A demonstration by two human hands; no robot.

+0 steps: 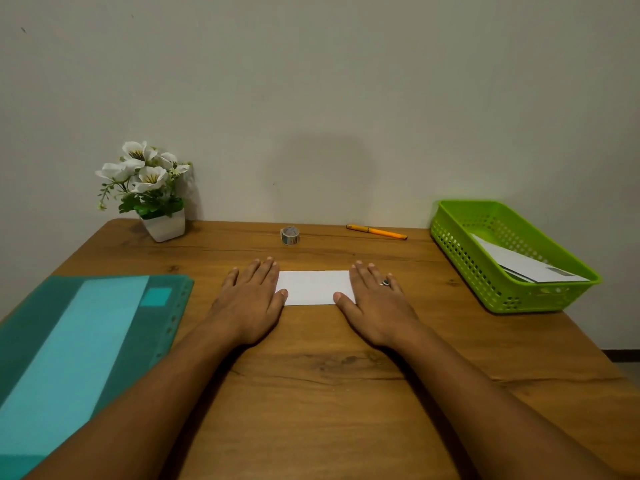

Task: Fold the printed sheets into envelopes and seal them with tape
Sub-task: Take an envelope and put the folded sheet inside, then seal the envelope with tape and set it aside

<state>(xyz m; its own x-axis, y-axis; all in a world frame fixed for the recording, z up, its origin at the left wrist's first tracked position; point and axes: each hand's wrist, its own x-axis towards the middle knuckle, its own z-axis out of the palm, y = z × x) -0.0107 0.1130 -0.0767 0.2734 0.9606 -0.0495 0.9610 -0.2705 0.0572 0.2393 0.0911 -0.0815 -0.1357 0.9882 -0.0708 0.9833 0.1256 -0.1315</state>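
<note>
A folded white sheet (313, 287) lies flat in the middle of the wooden table (322, 375). My left hand (251, 299) lies flat with straight fingers on its left end. My right hand (377, 301), with a ring on one finger, lies flat on its right end. Both thumbs touch the near edge of the paper. A small roll of patterned tape (290, 235) stands behind the sheet, near the wall. Finished white envelopes (526, 266) lie in the green basket (460, 251) at the right.
A teal plastic folder (86, 355) holding a lighter sheet covers the table's left side. An orange pen (376, 232) lies at the back right of the tape. A white pot of white flowers (152, 192) stands at the back left, against the wall.
</note>
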